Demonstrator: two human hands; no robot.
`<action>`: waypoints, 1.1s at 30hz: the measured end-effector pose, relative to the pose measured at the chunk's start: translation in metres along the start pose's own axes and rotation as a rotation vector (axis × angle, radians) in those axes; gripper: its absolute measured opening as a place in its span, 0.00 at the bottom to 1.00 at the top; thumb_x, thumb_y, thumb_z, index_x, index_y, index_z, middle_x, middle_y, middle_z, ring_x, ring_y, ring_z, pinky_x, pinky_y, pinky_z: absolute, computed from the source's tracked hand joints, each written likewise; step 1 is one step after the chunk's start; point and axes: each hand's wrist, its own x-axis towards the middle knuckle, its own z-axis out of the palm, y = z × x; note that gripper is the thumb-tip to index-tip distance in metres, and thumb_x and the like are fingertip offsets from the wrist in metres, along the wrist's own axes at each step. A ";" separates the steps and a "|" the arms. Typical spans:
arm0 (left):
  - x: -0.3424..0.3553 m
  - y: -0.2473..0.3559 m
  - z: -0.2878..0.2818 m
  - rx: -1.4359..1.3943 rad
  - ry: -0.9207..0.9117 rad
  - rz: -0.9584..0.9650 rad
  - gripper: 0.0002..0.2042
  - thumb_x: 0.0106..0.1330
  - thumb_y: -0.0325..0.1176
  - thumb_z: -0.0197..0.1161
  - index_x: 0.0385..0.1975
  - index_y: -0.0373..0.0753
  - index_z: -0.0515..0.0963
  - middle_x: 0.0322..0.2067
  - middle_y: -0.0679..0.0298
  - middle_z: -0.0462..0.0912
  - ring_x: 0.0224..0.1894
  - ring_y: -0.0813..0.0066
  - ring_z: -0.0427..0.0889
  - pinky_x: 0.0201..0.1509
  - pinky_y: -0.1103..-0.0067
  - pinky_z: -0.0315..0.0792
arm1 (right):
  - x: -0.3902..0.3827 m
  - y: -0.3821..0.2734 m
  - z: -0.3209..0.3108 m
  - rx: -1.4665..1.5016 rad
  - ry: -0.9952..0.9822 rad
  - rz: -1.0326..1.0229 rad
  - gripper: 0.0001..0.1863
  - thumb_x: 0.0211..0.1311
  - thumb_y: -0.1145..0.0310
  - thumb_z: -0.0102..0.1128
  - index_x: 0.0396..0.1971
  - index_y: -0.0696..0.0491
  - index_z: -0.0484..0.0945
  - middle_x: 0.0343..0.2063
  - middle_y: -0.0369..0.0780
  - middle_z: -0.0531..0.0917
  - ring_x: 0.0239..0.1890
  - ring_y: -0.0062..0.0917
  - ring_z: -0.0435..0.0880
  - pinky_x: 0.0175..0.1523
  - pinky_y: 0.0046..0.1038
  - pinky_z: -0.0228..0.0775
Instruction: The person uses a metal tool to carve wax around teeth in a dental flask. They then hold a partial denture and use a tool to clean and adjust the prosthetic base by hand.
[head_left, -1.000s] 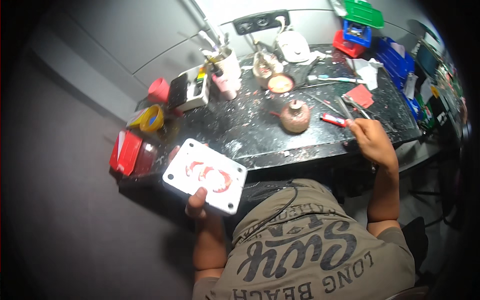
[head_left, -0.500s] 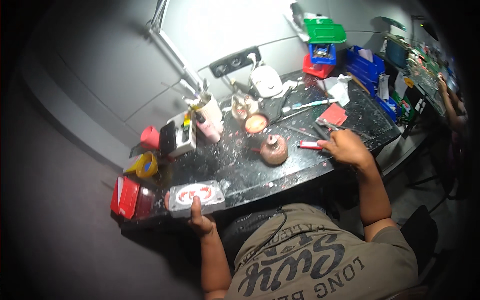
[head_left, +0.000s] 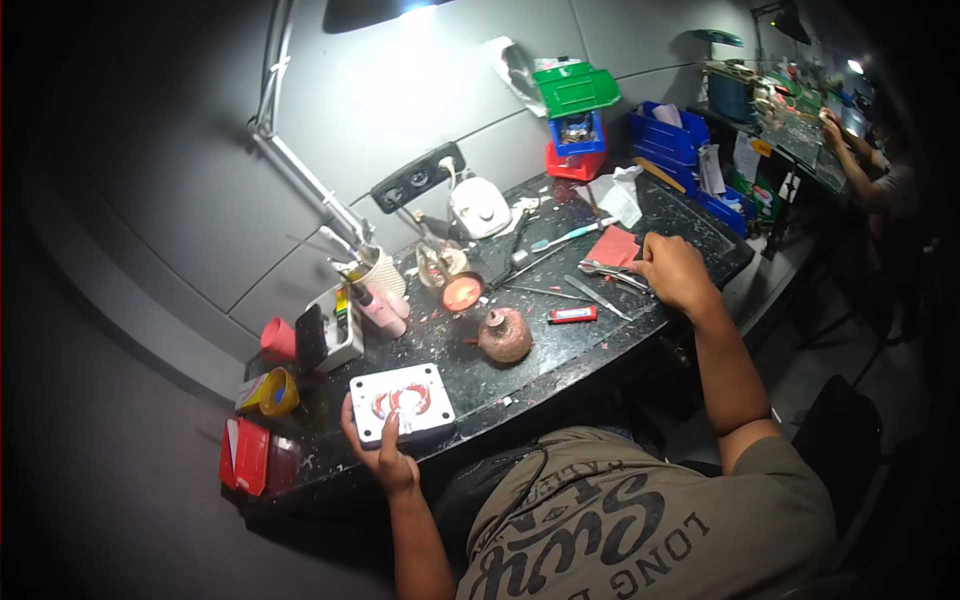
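Observation:
My left hand [head_left: 389, 448] grips a white square block [head_left: 370, 394] with four dark corner holes and a red-and-white horseshoe shape, at the desk's front left. My right hand [head_left: 668, 272] closes on metal hand tools [head_left: 616, 276] beside a pink square sheet [head_left: 610, 246]. Just left of them lie a thin metal blade [head_left: 596, 296] and a red stick-like item [head_left: 572, 315]. A stained round pot [head_left: 505, 340] with a short neck stands between my hands, with an orange-filled dish [head_left: 462, 292] behind it.
The dark desk [head_left: 545, 379] carries a pen cup [head_left: 383, 275], white appliance [head_left: 479, 210], stacked bins [head_left: 575, 90], yellow cup [head_left: 277, 400] and red box [head_left: 243, 457]. A jointed lamp arm [head_left: 310, 172] rises behind. Another person [head_left: 875, 190] works at a bench at right.
My left hand and the block have moved down onto or close over the desk. My right hand has shifted from beside the red item back to the metal tools by the pink sheet.

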 end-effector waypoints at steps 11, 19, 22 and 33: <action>0.013 -0.002 -0.019 -0.079 0.003 -0.157 0.33 0.63 0.25 0.54 0.73 0.29 0.67 0.66 0.45 0.75 0.66 0.50 0.77 0.73 0.61 0.69 | 0.024 0.047 0.055 0.328 0.143 -0.292 0.23 0.56 0.85 0.59 0.51 0.53 0.87 0.44 0.48 0.88 0.48 0.45 0.88 0.54 0.39 0.80; 0.016 -0.010 -0.031 -0.021 0.022 -0.165 0.32 0.63 0.28 0.56 0.72 0.32 0.67 0.69 0.43 0.71 0.69 0.45 0.73 0.75 0.55 0.65 | 0.031 0.037 0.065 0.146 0.098 -0.193 0.12 0.57 0.80 0.61 0.39 0.53 0.87 0.41 0.44 0.87 0.49 0.42 0.87 0.52 0.40 0.79; 0.020 -0.019 -0.041 0.028 0.011 -0.123 0.32 0.66 0.35 0.54 0.72 0.32 0.67 0.68 0.44 0.71 0.69 0.46 0.73 0.74 0.55 0.67 | 0.036 0.040 0.078 0.238 0.301 -0.275 0.09 0.55 0.82 0.62 0.34 0.55 0.85 0.38 0.45 0.85 0.45 0.45 0.87 0.50 0.42 0.78; 0.000 -0.013 -0.015 0.256 0.205 0.114 0.29 0.64 0.28 0.54 0.67 0.29 0.68 0.67 0.47 0.70 0.72 0.51 0.66 0.78 0.58 0.59 | 0.009 0.023 0.033 0.798 0.500 -0.178 0.04 0.66 0.78 0.67 0.38 0.61 0.84 0.34 0.44 0.86 0.35 0.27 0.86 0.40 0.28 0.76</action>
